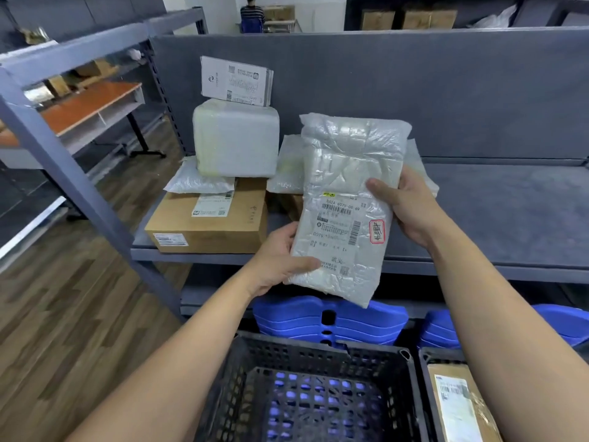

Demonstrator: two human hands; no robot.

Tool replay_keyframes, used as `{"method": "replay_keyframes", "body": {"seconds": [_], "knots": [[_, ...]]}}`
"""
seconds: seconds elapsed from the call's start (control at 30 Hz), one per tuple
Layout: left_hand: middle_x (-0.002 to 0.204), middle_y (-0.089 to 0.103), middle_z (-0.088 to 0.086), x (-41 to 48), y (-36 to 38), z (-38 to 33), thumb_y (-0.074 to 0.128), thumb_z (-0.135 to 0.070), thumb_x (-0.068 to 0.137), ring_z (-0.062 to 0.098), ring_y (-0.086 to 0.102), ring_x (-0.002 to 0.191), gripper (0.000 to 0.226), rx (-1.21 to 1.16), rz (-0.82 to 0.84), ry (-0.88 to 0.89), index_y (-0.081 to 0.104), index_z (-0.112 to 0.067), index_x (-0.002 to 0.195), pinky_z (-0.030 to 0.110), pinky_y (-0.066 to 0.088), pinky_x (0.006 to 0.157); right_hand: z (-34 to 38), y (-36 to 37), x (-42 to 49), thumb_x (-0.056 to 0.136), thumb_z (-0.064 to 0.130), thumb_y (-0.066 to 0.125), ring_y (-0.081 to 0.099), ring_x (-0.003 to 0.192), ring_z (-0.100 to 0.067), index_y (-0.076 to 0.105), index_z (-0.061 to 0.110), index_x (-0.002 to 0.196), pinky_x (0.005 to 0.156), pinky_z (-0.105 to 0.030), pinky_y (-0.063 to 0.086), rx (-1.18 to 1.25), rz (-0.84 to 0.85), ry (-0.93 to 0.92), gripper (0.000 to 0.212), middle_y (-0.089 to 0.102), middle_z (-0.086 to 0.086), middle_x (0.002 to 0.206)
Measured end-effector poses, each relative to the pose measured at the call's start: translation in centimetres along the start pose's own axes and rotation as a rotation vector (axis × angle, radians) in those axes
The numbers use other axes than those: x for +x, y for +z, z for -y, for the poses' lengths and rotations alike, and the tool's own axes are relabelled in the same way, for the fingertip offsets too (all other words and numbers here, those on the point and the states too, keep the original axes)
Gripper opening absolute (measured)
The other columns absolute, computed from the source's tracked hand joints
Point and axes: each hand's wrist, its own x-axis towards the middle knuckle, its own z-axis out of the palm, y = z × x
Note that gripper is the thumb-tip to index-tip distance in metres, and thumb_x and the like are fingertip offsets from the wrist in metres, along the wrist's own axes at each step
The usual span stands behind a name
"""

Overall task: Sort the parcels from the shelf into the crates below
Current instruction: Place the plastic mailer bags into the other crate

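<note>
I hold a white plastic-wrapped parcel (345, 199) upright in front of the grey shelf (494, 202), its printed label facing me. My left hand (280, 260) grips its lower left corner, thumb on the label. My right hand (404, 205) grips its right edge, thumb across the front. Directly below stands a black perforated crate (248, 371) with nothing visible inside. A second black crate (425, 371) at the lower right holds a brown labelled box (462, 406). On the shelf's left sit a brown carton (210, 228), a white wrapped block (236, 138) and a white labelled box (236, 81).
Flat white bags (200, 181) lie between the stacked parcels, and another bag (287, 167) lies behind the held one. Blue plastic stools (328, 317) stand under the shelf. A grey shelf upright (63, 173) slants at the left over wooden floor (63, 314). A person stands far back.
</note>
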Motion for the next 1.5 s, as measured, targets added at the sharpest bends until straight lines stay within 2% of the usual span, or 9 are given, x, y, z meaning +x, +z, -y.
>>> {"method": "replay_keyframes", "body": {"seconds": [0.23,0.4,0.53,0.67,0.8,0.93,1.1,1.27,1.5], "knots": [[0.122,0.075,-0.002,-0.4,-0.3,1.4,0.081,0.011,0.080,0.017,0.071,0.115,0.055,0.084,-0.057,0.014,0.065,-0.022,0.120,0.035,0.056,0.101,-0.1,0.9,0.0,0.096,0.010,0.072,0.071,0.113,-0.041,0.063,0.002,0.131,0.095,-0.051,0.059,0.038,0.069,0.005,0.037,0.074,-0.019,0.122],[0.123,0.075,-0.003,-0.4,-0.4,1.5,0.080,0.011,0.081,0.016,0.071,0.117,0.055,0.085,-0.055,0.014,0.064,-0.024,0.121,0.036,0.055,0.103,0.5,1.5,-0.2,0.098,0.014,0.070,0.077,0.090,-0.019,0.069,0.013,0.117,0.068,-0.030,0.060,-0.026,0.035,-0.004,0.019,0.080,-0.003,0.105],[0.119,0.077,-0.006,-0.7,-0.9,1.9,0.078,0.012,0.082,0.016,0.071,0.116,0.056,0.064,-0.075,-0.001,0.063,-0.025,0.121,0.037,0.056,0.103,0.4,2.5,0.3,0.099,0.012,0.051,0.072,0.082,-0.017,0.069,0.016,0.108,0.069,-0.033,0.057,0.014,-0.252,-0.049,0.021,0.077,0.000,0.098],[0.125,0.075,-0.001,-1.1,-1.6,2.5,0.077,0.013,0.083,0.019,0.069,0.120,0.057,0.032,-0.067,-0.035,0.062,-0.022,0.126,0.037,0.055,0.104,-1.1,1.4,0.3,0.084,-0.004,0.050,0.062,0.118,-0.036,0.065,0.008,0.129,0.099,-0.040,0.045,-0.921,-0.346,-0.447,0.049,0.069,-0.012,0.128],[0.129,0.073,0.003,-1.6,-2.3,3.1,0.077,0.013,0.083,0.022,0.068,0.123,0.060,0.021,-0.080,-0.071,0.060,-0.016,0.134,0.045,0.053,0.108,-3.9,0.6,2.7,0.081,0.007,0.071,0.038,0.143,-0.043,0.040,0.015,0.155,0.114,-0.073,0.023,-1.648,0.015,-0.237,0.081,0.041,-0.009,0.160],[0.128,0.074,0.003,-2.1,-2.8,3.4,0.076,0.014,0.083,0.022,0.068,0.122,0.058,0.012,-0.084,-0.093,0.062,-0.018,0.130,0.046,0.053,0.108,-3.4,1.4,3.6,0.072,-0.006,0.071,0.058,0.088,-0.043,0.070,0.010,0.109,0.083,-0.054,0.049,-1.663,-0.235,-0.449,0.041,0.063,-0.022,0.106],[0.126,0.075,0.003,-2.3,-3.5,3.2,0.074,0.017,0.083,0.022,0.069,0.121,0.058,-0.031,-0.135,-0.097,0.062,-0.015,0.130,0.044,0.054,0.106,-1.6,0.1,4.0,0.075,-0.003,0.069,0.062,0.102,-0.043,0.073,0.010,0.101,0.080,-0.047,0.044,-1.606,-0.304,-0.511,0.030,0.066,-0.016,0.128],[0.125,0.075,0.002,-2.1,-3.2,3.3,0.073,0.019,0.082,0.020,0.070,0.119,0.060,-0.023,-0.128,-0.096,0.062,-0.016,0.130,0.042,0.055,0.103,-2.9,-1.5,2.7,0.074,0.000,0.060,0.065,0.087,-0.038,0.074,0.013,0.100,0.088,-0.046,0.041,-1.576,-0.340,-0.616,0.032,0.077,-0.008,0.108],[0.123,0.076,0.004,-2.0,-2.8,3.6,0.072,0.020,0.082,0.021,0.071,0.117,0.060,-0.067,-0.125,-0.112,0.061,-0.013,0.131,0.033,0.059,0.093,-8.3,-4.4,-2.2,0.084,0.014,0.052,0.067,0.102,-0.037,0.075,0.012,0.114,0.086,-0.045,0.045,-1.477,-0.381,-0.712,0.037,0.073,-0.007,0.125]]}}
